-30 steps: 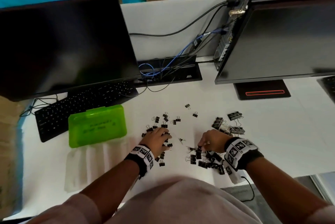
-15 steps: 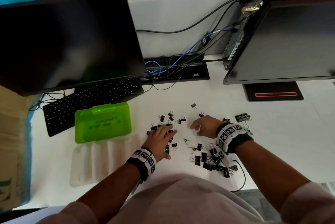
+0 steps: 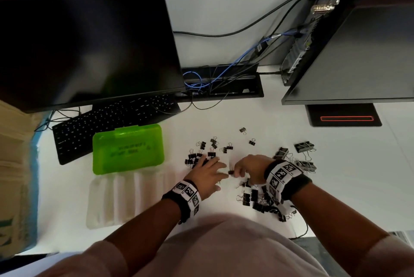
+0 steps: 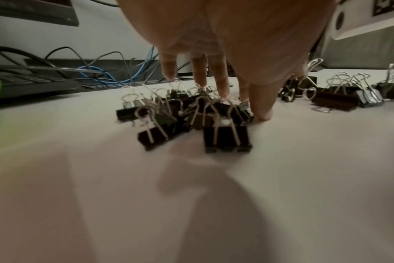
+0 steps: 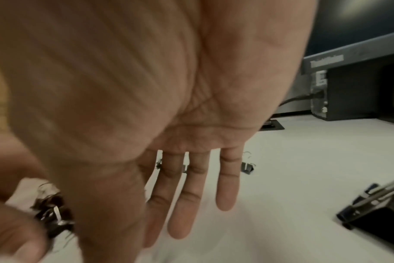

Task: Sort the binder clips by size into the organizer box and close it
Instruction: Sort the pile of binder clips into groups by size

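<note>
White desk (image 3: 336, 175), office cubicle, blue wall behind.

Item 1: binder clips, black with wire handles, loose on the desk in three lots. Small clips (image 3: 202, 153) lie under and beyond my left hand (image 3: 207, 175); a mixed heap (image 3: 257, 200) lies under my right wrist; large clips (image 3: 304, 146) lie at far right.

Item 2: my left hand, fingers straight and spread, fingertips (image 4: 262, 110) down on the small clips and the desk, holding nothing.

Item 3: my right hand (image 3: 251, 168), three fingers (image 5: 227, 186) extended; thumb and forefinger appear to pinch one small clip (image 3: 230, 172) just beside my left fingertips, though blur leaves the hold uncertain.

Item 4: green organizer box (image 3: 127, 149), lid shut, left of the clips, touching the keyboard (image 3: 112, 124).

Item 5: clear ribbed tray (image 3: 125, 198) just before the box.

Item 6: two dark monitors (image 3: 85, 45), cables (image 3: 224, 77) between.
</note>
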The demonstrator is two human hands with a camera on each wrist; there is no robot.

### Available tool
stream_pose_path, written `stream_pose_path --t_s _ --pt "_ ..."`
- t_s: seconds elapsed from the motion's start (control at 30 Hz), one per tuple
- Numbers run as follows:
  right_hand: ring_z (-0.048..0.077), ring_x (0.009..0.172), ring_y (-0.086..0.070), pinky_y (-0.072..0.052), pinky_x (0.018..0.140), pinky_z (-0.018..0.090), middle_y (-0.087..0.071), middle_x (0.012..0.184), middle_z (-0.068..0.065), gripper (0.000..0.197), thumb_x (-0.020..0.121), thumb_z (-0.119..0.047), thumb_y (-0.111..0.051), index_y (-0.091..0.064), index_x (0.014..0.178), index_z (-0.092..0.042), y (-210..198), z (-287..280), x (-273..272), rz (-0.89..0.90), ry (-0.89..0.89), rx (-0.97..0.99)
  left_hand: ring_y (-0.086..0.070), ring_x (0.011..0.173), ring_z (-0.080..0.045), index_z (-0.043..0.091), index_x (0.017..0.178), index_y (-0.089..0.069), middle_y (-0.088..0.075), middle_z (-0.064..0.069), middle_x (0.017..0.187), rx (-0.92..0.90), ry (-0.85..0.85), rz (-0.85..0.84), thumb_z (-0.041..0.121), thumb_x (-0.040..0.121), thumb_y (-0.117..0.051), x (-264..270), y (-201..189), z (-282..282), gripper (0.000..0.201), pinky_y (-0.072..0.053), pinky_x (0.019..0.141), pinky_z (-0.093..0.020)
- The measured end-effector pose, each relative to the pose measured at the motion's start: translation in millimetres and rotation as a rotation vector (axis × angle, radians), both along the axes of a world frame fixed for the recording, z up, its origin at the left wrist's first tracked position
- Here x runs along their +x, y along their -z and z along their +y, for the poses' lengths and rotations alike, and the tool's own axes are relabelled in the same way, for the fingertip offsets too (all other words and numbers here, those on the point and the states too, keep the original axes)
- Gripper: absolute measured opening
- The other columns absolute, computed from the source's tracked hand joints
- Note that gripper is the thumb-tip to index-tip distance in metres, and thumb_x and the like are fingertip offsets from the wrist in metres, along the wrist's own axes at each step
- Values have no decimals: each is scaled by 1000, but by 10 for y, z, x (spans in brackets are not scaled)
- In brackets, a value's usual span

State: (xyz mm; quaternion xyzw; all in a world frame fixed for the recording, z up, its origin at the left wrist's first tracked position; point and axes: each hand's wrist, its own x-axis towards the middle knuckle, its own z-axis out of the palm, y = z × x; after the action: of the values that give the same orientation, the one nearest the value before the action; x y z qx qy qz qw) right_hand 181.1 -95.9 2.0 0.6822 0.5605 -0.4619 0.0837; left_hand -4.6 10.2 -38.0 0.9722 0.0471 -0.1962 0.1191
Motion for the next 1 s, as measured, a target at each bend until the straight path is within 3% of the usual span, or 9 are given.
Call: stream_pose_path --t_s 0.1,0.27,0.37,0.43,0.53,0.67,0.8,0.9,1.0 --pt "14 92 -60 -45 87 26 -65 106 -9 45 70 -12 -73 -61 111 -29 65 -21 -99 -2 -14 14 -17 141 -21 27 134 -44 -36 4 145 -20 -61 -18 35 87 -56 -31 1 92 49 -5 117 -52" --pt "9 84 -63 -47 79 22 -73 92 -5 15 79 -16 -64 -72 90 -21 104 -1 -147 59 154 42 -15 141 -20 27 134 -42 -32 4 147 -41 -164 -49 33 83 -63 -49 -54 167 55 -7 117 -49" --pt "8 88 -65 -46 81 20 -74 95 -3 24 83 -7 -56 -74 94 -20 132 -14 -68 66 197 67 -13 142 -21 29 135 -38 -26 5 149 -50 -302 -39 33 80 -66 -82 -79 185 61 -11 116 -52" --pt "6 88 -64 -45 81 19 -75 95 -2 29 81 -3 -53 -74 93 -18 147 -33 -14 67 212 87 -15 141 -21 29 134 -38 -25 4 148 -87 -401 -40 29 80 -68 -110 -81 192 62 -21 114 -50" --pt "3 83 -62 -43 78 17 -75 94 -2 30 80 -1 -51 -75 89 -15 162 -50 19 66 208 99 -24 136 -21 25 135 -39 -28 0 146 -151 -442 -38 22 79 -69 -138 -64 207 63 -38 105 -40" --pt "5 82 -64 -45 77 17 -75 93 0 27 81 -3 -53 -75 91 -16 157 -73 23 86 227 69 -32 131 -21 25 136 -39 -30 0 144 -197 -465 -66 12 80 -68 -169 -42 227 65 -44 100 -37" --pt "9 86 -66 -48 81 19 -75 94 1 22 84 -6 -57 -74 93 -17 154 -115 30 101 226 63 -30 133 -17 29 138 -36 -29 4 146 -155 -457 -59 24 76 -72 -161 -82 258 72 -40 100 -37" --pt "8 88 -66 -46 82 19 -74 95 -1 21 84 -8 -60 -74 95 -19 138 -153 49 115 227 62 -19 138 -17 38 136 -34 -22 8 150 -177 -398 8 38 64 -79 -164 -125 234 86 -38 102 -45" --pt "7 86 -65 -48 83 20 -72 91 -4 32 86 -2 -51 -73 97 -22 113 -204 79 95 213 87 -9 141 -18 43 138 -27 -11 10 153 -169 -327 106 41 55 -84 -182 -144 192 100 -36 102 -54"
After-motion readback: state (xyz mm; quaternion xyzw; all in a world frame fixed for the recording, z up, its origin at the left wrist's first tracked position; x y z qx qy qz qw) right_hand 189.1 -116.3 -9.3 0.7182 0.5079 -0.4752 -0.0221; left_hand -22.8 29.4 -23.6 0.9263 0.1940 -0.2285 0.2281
